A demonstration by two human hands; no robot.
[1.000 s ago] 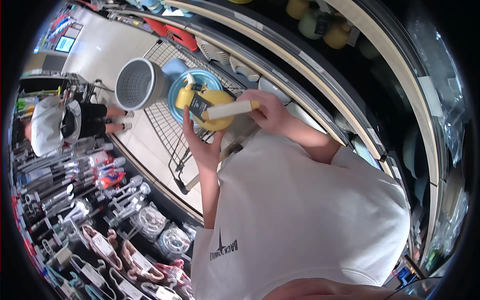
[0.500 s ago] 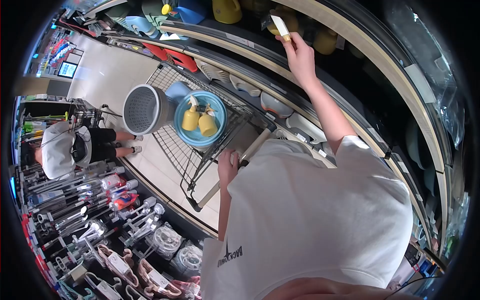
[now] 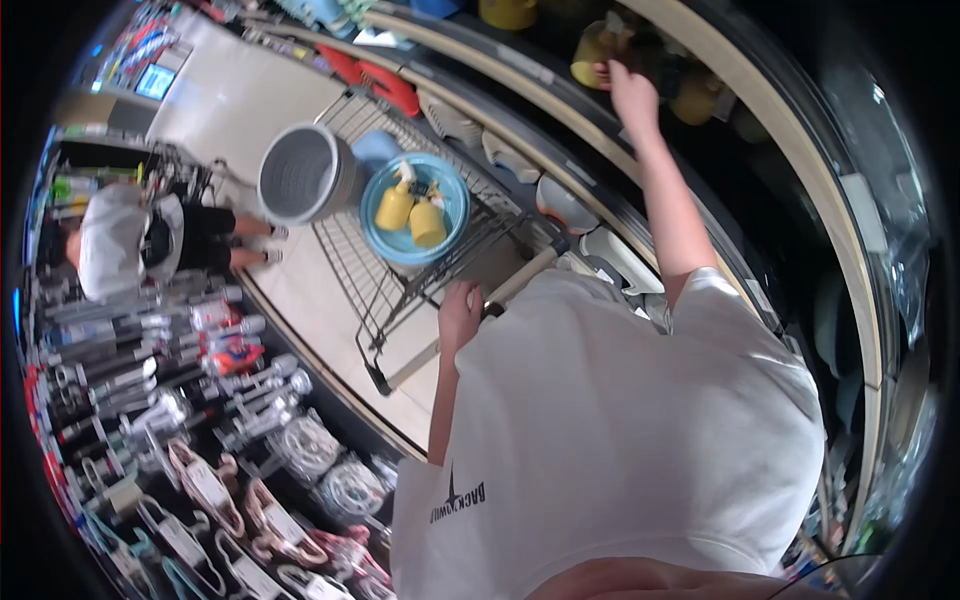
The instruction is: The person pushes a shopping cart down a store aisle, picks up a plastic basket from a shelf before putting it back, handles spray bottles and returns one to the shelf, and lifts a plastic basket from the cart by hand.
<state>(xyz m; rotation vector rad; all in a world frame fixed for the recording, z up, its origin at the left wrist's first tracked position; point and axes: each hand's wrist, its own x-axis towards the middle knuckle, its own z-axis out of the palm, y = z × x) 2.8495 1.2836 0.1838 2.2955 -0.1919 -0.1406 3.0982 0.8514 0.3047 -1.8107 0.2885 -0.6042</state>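
My right hand (image 3: 635, 98) is reached out to the shelf, fingers curled against a yellow spray bottle (image 3: 588, 62) whose top is blurred in shadow. Low at my waist, my left hand (image 3: 460, 312) rests with bent fingers on the shopping cart's handle (image 3: 525, 275). Inside the cart (image 3: 345, 240), a round blue basin (image 3: 377, 235) holds two yellow spray bottles, one upper left (image 3: 394, 208) and one lower right (image 3: 427, 228). Beside the basin a grey perforated bin (image 3: 297, 175) lies tilted, its mouth facing left.
Shelves (image 3: 560, 85) curve along my right, with red items (image 3: 390, 88) and pale basins (image 3: 567, 207) on the lower level. Hangers (image 3: 205, 485) and packaged goods hang at lower left. Another person (image 3: 120, 240) stands by a second cart in the aisle.
My right hand has gone from a white-topped piece to the side of a yellow bottle on the shelf. The view has shifted slightly; my left hand stays at the handle.
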